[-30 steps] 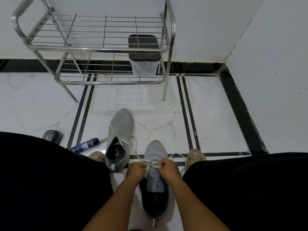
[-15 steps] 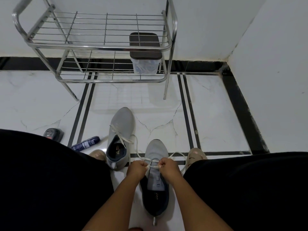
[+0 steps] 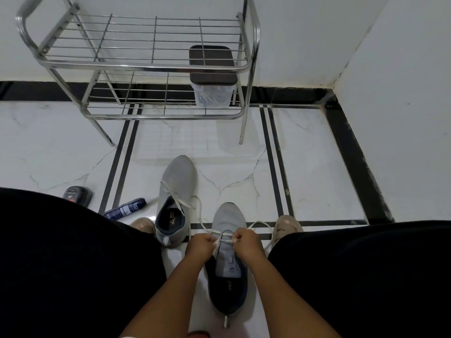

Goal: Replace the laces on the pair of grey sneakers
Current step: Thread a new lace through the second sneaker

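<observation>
Two grey sneakers stand on the white floor between my knees. The near sneaker point(image 3: 228, 222) points away from me, with a cream lace point(image 3: 262, 225) threaded across its top. My left hand point(image 3: 200, 247) pinches the lace at the shoe's left side, and my right hand point(image 3: 247, 243) pinches it at the right side. Loose loops of lace trail out on both sides. The far sneaker point(image 3: 177, 181) lies to the left, its cream lace point(image 3: 179, 203) tied over the opening.
A steel wire shoe rack point(image 3: 146, 64) stands ahead by the wall, holding a clear box with a dark lid point(image 3: 212, 76). A blue spray can point(image 3: 125, 209) and a dark small tin point(image 3: 77, 195) lie on the floor at left. My black-clad legs fill both sides.
My two hands have stayed on the lace over the near sneaker, drifting only slightly. The lace between them looks a little tighter.
</observation>
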A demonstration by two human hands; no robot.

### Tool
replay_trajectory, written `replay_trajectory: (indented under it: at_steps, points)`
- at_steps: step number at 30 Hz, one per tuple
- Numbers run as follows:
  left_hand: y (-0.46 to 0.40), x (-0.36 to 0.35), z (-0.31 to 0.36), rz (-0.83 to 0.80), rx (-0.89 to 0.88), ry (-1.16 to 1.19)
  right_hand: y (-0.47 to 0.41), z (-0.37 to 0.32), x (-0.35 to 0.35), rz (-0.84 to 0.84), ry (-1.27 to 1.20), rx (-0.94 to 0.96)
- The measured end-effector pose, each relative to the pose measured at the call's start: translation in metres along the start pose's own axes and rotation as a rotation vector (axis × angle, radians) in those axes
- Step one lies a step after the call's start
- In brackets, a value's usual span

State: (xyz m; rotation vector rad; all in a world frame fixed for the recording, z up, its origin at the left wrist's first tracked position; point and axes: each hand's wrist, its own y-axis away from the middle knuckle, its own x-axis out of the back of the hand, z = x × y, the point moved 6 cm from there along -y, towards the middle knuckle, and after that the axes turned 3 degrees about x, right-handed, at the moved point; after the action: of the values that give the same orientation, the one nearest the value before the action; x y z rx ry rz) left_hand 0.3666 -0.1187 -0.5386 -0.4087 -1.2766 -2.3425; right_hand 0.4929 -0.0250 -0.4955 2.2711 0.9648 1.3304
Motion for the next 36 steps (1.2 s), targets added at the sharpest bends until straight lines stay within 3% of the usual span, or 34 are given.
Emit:
replay_trajectory:
  at_steps: [24,30,33,36]
  points:
    - [0.016,0.002,0.013,-0.009,0.007,-0.013,0.003,-0.011,-0.004,0.017,0.21,-0.008]
    - [0.016,0.003,0.021,0.062,-0.087,-0.209,0.013,-0.016,0.0,0.09,0.316,0.104]
    - [0.016,0.004,0.023,0.115,-0.102,-0.204,0.022,-0.007,0.003,0.116,0.457,0.028]
    - [0.018,0.015,0.027,0.225,-0.096,0.005,0.028,0.012,-0.004,-0.024,0.462,-0.105]
